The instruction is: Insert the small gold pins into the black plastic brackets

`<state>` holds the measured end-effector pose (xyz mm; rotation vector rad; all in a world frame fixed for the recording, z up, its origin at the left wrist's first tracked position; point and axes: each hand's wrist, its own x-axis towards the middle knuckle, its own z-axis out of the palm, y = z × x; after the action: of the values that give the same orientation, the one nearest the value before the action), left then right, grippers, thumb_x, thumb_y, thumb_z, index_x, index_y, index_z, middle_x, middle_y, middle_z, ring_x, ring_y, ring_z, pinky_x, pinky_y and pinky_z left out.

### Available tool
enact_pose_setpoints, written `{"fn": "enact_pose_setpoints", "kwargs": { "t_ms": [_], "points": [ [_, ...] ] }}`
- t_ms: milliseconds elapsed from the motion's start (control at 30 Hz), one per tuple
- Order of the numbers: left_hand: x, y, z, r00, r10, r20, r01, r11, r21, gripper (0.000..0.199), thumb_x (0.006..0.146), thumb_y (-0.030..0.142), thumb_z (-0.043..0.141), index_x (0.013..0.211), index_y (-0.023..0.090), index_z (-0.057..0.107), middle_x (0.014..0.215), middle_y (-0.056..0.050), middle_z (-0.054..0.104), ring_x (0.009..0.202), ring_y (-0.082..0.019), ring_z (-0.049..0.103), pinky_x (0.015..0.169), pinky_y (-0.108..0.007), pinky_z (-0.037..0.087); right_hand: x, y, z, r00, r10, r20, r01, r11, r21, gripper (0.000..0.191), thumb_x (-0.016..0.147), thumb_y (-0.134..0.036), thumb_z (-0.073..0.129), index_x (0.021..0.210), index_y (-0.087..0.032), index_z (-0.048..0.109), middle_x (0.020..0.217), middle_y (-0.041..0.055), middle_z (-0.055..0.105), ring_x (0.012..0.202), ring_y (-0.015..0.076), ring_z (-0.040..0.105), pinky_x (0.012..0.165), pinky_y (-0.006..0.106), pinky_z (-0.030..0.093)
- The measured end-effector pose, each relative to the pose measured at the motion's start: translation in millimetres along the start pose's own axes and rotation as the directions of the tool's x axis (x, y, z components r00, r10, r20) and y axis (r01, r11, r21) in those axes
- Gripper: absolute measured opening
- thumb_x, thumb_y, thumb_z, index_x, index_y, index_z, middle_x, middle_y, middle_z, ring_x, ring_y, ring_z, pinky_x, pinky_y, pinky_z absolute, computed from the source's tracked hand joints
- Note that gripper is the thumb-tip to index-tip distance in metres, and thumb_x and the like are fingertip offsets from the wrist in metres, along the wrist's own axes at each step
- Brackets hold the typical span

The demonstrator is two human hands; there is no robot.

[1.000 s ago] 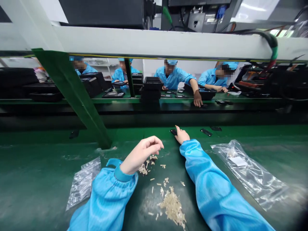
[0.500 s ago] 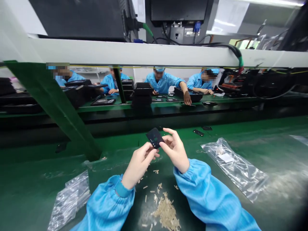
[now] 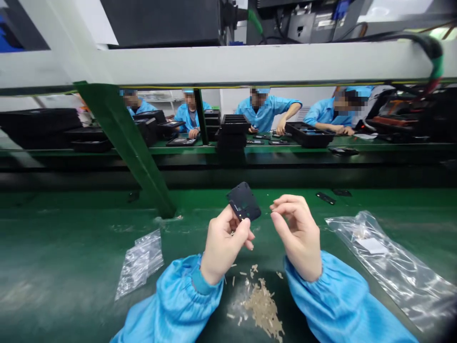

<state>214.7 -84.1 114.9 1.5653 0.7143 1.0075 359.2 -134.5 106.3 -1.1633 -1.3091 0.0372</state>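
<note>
A thin black plate with rounded corners (image 3: pixel 244 201) is pinched by its lower edge between the thumb and fingers of my left hand (image 3: pixel 224 240), tilted above the green bench. My right hand (image 3: pixel 298 233) is to the right of the plate and apart from it. Its thumb and index fingertips nearly meet; whatever may be between them is too small to make out. Below and between my hands lies a pile of small tan pieces (image 3: pixel 263 307), with several loose ones around it.
Clear plastic bags lie at the left (image 3: pixel 140 262) and right (image 3: pixel 389 267). A slanted green post (image 3: pixel 132 152) rises at the left. Small black parts (image 3: pixel 325 198) lie at the far right of the green bench (image 3: pixel 71 247). Beyond, people in blue sit behind black trays (image 3: pixel 310 135).
My right hand has come off the black plate and moved right. My left hand still holds the plate, now turned slightly. The view has shifted left. A person across has drawn an arm back.
</note>
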Motion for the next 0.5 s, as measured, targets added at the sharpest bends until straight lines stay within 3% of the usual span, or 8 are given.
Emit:
{"fn": "enact_pose_setpoints", "kwargs": {
  "t_ms": [167,333,500],
  "points": [
    [-4,-4,0.9,0.987,0.157,-0.023,-0.149,0.968,0.201,0.012,0.082,0.026,0.050,0.076,0.016,0.052,0.049,0.005,0.054,0.038,-0.007,0.052,0.041,-0.017,0.041,-2,-8,3,0.998,0.019,0.061,-0.022,0.999,0.035,0.011,0.081,-0.011,0.054,0.075,-0.020,0.051,0.088,0.0030,0.056,0.081,0.0161,0.058,0.073,0.033,0.048],
    [-5,-6,3.5,0.960,0.279,-0.028,-0.255,0.910,0.326,0.008,0.079,0.021,0.050,0.075,0.015,0.052,0.048,0.005,0.050,0.037,-0.006,0.047,0.040,-0.017,0.037,-2,-13,9,0.998,0.053,0.030,-0.054,0.997,0.059,0.014,0.079,-0.010,0.053,0.073,-0.020,0.048,0.081,0.0017,0.061,0.073,0.0136,0.059,0.066,0.028,0.049],
    [-7,-4,9.2,0.902,0.431,-0.040,-0.376,0.826,0.419,0.005,0.074,0.014,0.052,0.069,0.014,0.052,0.044,0.007,0.044,0.035,-0.004,0.041,0.037,-0.014,0.030,-5,-12,10,0.999,0.051,-0.006,-0.051,0.998,0.030,0.014,0.079,-0.010,0.053,0.072,-0.020,0.046,0.078,0.0022,0.061,0.071,0.0140,0.059,0.064,0.029,0.050]
  ]
}}
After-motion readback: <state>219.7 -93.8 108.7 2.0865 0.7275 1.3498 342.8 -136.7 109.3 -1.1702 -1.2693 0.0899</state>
